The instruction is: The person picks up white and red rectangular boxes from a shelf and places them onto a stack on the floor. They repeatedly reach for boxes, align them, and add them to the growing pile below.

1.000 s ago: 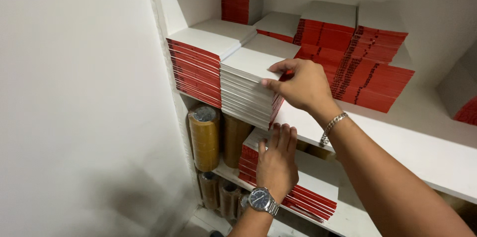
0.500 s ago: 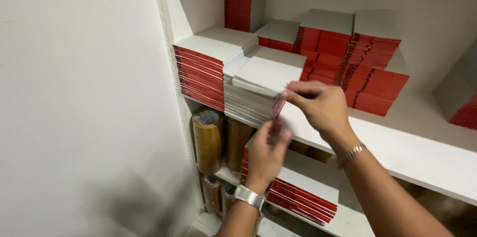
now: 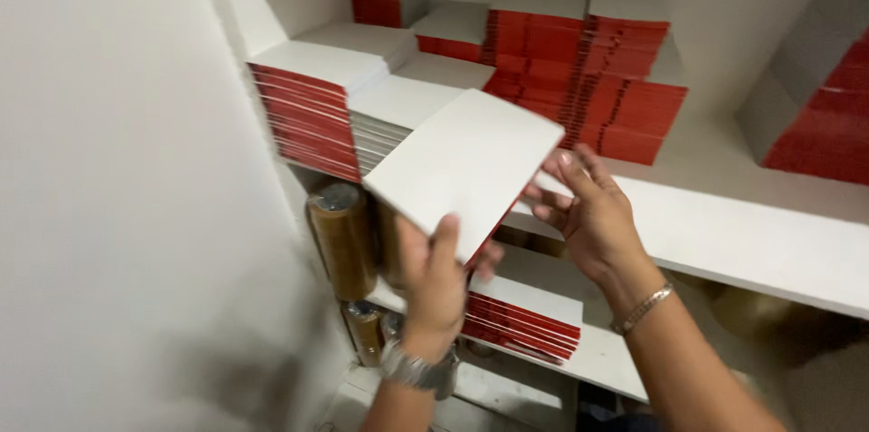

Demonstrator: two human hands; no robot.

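My left hand (image 3: pixel 439 283) grips the near corner of a flat white card with a red underside (image 3: pixel 462 165), lifted off the shelf and tilted toward me. My right hand (image 3: pixel 588 210) is beside the card's right edge with its fingers spread, touching or just off the edge. Behind the card a white stack of the same cards (image 3: pixel 398 110) sits on the upper white shelf (image 3: pixel 751 242), next to a red-edged stack (image 3: pixel 308 115).
More red and white stacks (image 3: pixel 579 70) fill the shelf's back, another (image 3: pixel 824 115) at far right. Brown tape rolls (image 3: pixel 342 237) stand on the lower shelf beside a low red stack (image 3: pixel 520 314). A white wall (image 3: pixel 118 187) closes the left side.
The card has come off the white stack and now tilts toward me in my left hand. My right hand has opened and shifted to the card's right edge.
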